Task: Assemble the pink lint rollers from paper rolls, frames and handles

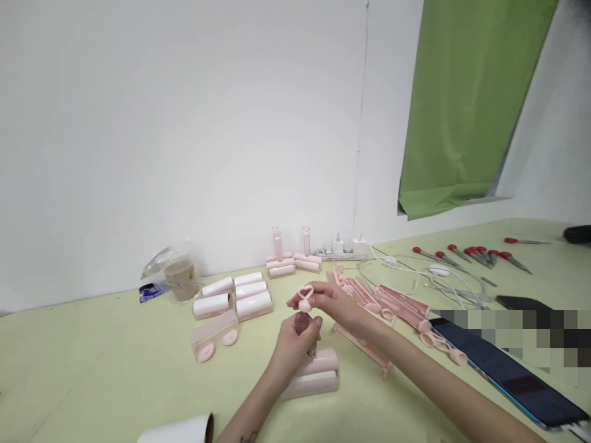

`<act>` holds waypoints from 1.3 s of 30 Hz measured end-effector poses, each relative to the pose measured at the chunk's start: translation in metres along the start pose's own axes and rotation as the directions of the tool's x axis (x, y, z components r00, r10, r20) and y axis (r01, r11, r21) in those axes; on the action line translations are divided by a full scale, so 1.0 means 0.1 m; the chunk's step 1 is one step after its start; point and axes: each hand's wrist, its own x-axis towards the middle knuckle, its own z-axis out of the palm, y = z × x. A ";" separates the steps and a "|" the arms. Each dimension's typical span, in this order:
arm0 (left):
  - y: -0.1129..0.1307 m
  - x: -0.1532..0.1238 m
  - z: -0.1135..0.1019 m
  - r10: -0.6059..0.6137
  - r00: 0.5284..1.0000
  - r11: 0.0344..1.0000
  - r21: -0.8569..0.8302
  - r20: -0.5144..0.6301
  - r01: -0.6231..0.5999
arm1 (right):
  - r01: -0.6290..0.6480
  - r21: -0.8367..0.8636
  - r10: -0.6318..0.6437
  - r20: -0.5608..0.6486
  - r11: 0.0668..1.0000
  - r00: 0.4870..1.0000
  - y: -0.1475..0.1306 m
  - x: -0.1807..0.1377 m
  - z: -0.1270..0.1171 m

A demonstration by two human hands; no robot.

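My left hand (295, 343) is closed round the upright pink handle stem (302, 321) of a pink lint roller (310, 374) that rests on the pale green table (92, 363). My right hand (330, 301) pinches a small pink heart-shaped cap (305, 296) just above the stem's top. The two hands are close together at the table's middle.
Several pink and white lint rollers (235, 298) and a roller cover (215, 335) lie to the left. Two assembled rollers (290, 261) stand by the wall. Pink parts (392, 304), white cables (429, 274), red-handled screwdrivers (475, 255), a phone (508, 369), a plastic bag with a cup (178, 274) and a paper roll (184, 431) surround them.
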 end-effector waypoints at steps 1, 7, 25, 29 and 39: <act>0.00 0.00 0.01 -0.006 1.000 1.000 0.008 -0.008 0.006 | 0.011 0.093 -0.013 0.021 0.996 1.000 -0.04 -0.04 0.04; 0.01 0.02 0.01 -0.002 1.000 0.999 0.037 -0.023 0.003 | -0.008 0.295 -0.010 0.059 0.955 0.998 -0.02 -0.10 0.13; 0.09 -0.09 -0.10 0.038 0.989 0.991 -0.131 0.142 -0.020 | 0.062 0.164 -0.068 0.026 0.985 0.997 -0.15 -0.19 0.17; 0.08 -0.10 -0.13 0.073 0.977 0.973 -0.230 0.199 -0.026 | -0.004 0.100 -0.013 0.165 0.995 0.986 -0.18 -0.04 0.10; -0.09 -0.06 0.00 0.013 0.999 0.949 -0.315 -0.045 -0.027 | -0.036 0.044 0.018 0.366 0.998 0.930 -0.25 0.14 0.14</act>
